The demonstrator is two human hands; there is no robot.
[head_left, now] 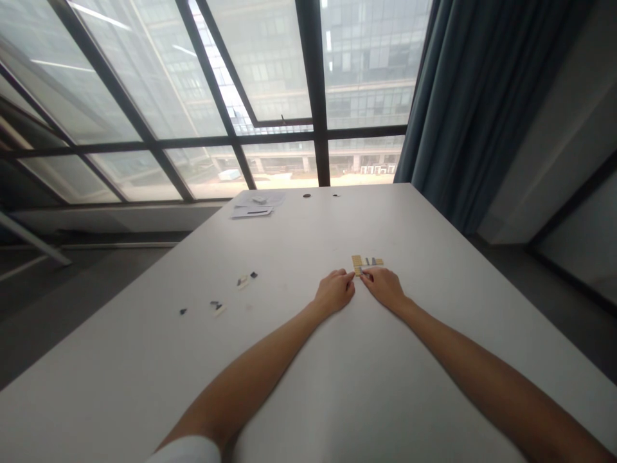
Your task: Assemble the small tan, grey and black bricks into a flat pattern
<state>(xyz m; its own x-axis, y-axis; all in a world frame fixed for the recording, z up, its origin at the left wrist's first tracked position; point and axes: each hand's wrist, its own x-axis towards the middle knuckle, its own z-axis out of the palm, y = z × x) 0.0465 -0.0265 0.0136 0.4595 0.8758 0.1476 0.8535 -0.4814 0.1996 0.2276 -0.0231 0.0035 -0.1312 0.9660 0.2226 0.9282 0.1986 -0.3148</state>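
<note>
Small flat yellow pieces (357, 260), with grey ones among them, lie together on the white table, right of its middle. My left hand (335, 290) is closed, its fingers curled and a fingertip pressed to the near left edge of this group. From the right, my right hand (384, 285) has its fingers bent in a pinch over a small grey-and-yellow piece at the near side. The fingers partly cover that piece, so its shape is unclear. Both hands rest low at the tabletop, their fingertips close together.
On the left of the white table (144, 360) lie several loose dark and pale pieces (216, 305). Papers (255, 204) lie at the far left edge. A dark round spot (306, 195) and a small dark item (336, 195) are at the far edge. A blue curtain (434, 128) hangs right.
</note>
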